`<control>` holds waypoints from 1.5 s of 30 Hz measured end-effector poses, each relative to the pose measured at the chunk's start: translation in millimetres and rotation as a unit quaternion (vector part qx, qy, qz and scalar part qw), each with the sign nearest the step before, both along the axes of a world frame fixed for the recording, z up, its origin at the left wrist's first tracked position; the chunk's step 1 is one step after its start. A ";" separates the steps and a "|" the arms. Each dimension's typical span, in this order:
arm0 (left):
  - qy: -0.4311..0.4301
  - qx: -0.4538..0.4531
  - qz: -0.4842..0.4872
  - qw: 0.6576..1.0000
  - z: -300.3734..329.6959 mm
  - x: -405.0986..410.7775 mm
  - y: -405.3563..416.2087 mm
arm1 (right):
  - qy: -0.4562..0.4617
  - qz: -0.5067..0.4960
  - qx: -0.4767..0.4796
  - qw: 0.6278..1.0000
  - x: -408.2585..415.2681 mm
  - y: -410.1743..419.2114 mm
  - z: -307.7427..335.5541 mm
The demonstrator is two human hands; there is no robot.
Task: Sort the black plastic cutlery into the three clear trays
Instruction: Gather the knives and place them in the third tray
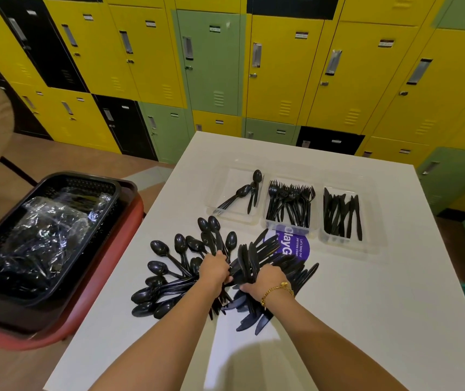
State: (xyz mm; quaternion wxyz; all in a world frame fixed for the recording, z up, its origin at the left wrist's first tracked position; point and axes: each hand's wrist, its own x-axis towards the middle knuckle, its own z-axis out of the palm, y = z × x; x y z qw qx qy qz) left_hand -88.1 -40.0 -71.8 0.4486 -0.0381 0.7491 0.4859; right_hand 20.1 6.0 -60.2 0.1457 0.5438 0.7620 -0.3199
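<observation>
At the left edge of the frame, a black basket (42,238) holding crumpled clear wrap sits on a red tray (118,277); neither belongs to the sort.

At lower centre, on the white table (366,306), lies the unsorted pile. Its left part is a fan of spoons (169,266), bowls pointing left and up. Your left hand (214,270) is curled around the bunched spoon handles at the point where they converge. Just to the right, your right hand (265,283), with a gold bracelet at the wrist, has its fingers curled down into the knives (256,261); it appears to grip a bundle, though the fingertips are hidden among the blades. More knives lie below that hand, toward the bottom of the frame.

Above the pile, in the middle of the frame, three clear trays stand in a row. The left tray (234,215) holds only a few spoons. The middle tray (290,224) is packed with forks. The right tray (350,244) holds a row of knives. A purple sticker (293,245) lies between the pile and the middle tray.

Step in hand, as judged: separating spoons from knives and gathering each into a bundle. The sort looks well advanced.

Next move, as judged: lift the spoon bundle clear and set it in the left tray, then carry the knives to the right tray. Align the handles first; loose pieces may slip out.
</observation>
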 end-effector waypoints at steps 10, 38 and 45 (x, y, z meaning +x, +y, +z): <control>-0.031 0.019 -0.015 0.999 1.5 3.1 -1.4 | -0.027 0.026 0.007 0.999 -1.1 3.2 -2.5; -0.062 0.058 -0.062 0.994 24.7 28.3 15.8 | 0.109 -0.033 -0.180 0.977 1.9 32.6 37.6; -0.062 0.067 -0.075 0.993 31.0 40.9 30.8 | 0.137 -0.040 -0.191 0.971 7.7 41.1 43.0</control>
